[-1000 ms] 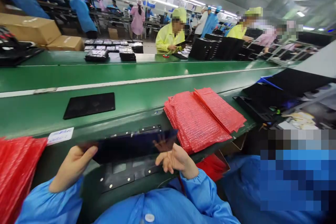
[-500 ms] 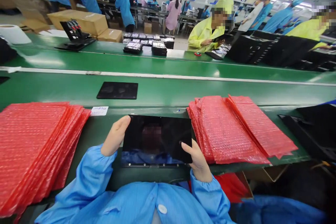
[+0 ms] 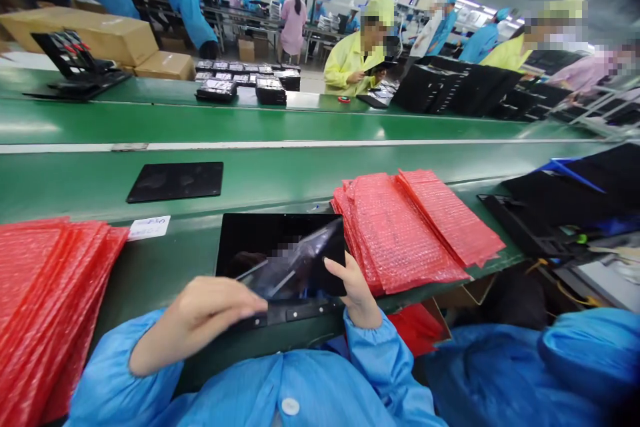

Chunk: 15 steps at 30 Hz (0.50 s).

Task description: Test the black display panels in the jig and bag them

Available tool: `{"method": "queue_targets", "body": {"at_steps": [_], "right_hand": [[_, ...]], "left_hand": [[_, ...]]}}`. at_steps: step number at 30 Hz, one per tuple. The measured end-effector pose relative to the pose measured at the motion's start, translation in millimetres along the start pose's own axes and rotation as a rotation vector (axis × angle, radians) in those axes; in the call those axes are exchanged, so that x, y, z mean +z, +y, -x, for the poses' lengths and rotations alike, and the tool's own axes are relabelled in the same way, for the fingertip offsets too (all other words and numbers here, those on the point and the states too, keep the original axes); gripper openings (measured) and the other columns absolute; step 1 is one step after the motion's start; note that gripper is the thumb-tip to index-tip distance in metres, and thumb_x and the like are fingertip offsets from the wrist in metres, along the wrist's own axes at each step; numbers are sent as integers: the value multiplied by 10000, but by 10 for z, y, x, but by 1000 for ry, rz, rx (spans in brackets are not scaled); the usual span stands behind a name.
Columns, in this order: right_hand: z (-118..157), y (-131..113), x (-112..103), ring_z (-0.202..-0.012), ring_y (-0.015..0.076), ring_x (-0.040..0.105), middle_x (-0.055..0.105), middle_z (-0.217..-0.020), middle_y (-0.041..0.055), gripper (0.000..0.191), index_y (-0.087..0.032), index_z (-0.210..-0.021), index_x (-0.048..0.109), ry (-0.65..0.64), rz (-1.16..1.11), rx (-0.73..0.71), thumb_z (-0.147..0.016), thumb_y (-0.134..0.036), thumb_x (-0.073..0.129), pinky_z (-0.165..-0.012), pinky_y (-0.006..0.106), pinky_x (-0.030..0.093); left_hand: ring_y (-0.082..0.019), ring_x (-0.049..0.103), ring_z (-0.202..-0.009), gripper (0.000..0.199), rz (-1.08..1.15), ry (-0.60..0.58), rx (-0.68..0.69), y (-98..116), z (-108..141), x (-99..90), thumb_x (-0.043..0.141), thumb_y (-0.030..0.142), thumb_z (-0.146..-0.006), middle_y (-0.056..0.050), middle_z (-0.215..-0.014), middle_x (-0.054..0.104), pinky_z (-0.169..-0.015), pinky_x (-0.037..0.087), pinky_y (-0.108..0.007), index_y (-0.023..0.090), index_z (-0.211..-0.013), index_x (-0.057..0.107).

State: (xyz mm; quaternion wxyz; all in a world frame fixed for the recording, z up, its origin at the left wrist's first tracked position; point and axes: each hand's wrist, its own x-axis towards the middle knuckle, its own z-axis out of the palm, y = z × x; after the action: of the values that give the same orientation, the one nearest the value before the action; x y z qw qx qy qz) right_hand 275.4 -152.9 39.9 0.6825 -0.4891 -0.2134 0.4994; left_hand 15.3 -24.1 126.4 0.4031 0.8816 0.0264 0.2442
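Note:
A black tablet (image 3: pixel 250 240) tilts up in front of me, its glossy screen facing me. A clear film (image 3: pixel 295 260) stands partly lifted off the screen, creased and catching light. My left hand (image 3: pixel 205 310) pinches the film near the tablet's lower edge, its fingertips slightly blurred. On the right edge, my right hand (image 3: pixel 357 287) grips the tablet, thumb on the front and fingers hidden behind. Along the bottom runs a black strip (image 3: pixel 300 312) with small metal dots.
Red bubble-wrap bags are stacked at left (image 3: pixel 45 300) and right (image 3: pixel 400 227). Another black tablet (image 3: pixel 175 181) lies on the green bench (image 3: pixel 280 180), near a paper label (image 3: pixel 149 227). A co-worker's blue sleeve (image 3: pixel 590 347) is close at lower right. Another co-worker in yellow (image 3: pixel 345 63) stands across.
My left hand has left the tablet's upper left corner and moved down to its lower edge. The clear film now shows lifted. The view has turned to the right.

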Motion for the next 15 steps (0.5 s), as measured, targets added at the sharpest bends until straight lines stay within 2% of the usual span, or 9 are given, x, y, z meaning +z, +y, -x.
{"method": "queue_targets", "body": {"at_steps": [2,4,9,15], "right_hand": [[-13,-8,-5,-777,231,695,718,-828,25,380,-192,-963,673,39,-8,-5,-659,-340,847,-705,331,559],[-12,-15,-15,-756,240,698,717,-812,36,364,-183,-918,671,51,-3,-3,-651,-353,851,-691,338,562],[35,-18,-39,-756,262,704,720,-783,53,317,-177,-863,675,19,-7,55,-672,-370,839,-676,348,564],[93,2,-94,-750,275,710,718,-749,37,245,-207,-847,662,41,-30,111,-712,-345,813,-675,378,574]], "left_hand": [[-136,702,-843,273,223,-210,68,125,-26,-13,564,69,-898,4,-930,746,-773,549,-223,237,-1089,664],[-151,707,-833,275,347,-289,92,190,-47,-24,560,63,-897,-20,-915,749,-776,554,-243,219,-1100,660],[-181,716,-838,260,390,-277,67,233,-68,-27,565,93,-901,-76,-917,751,-771,566,-257,190,-1113,679],[-228,718,-876,288,424,-336,-2,353,-151,-75,566,180,-906,-100,-962,747,-787,578,-293,221,-1161,691]]}}
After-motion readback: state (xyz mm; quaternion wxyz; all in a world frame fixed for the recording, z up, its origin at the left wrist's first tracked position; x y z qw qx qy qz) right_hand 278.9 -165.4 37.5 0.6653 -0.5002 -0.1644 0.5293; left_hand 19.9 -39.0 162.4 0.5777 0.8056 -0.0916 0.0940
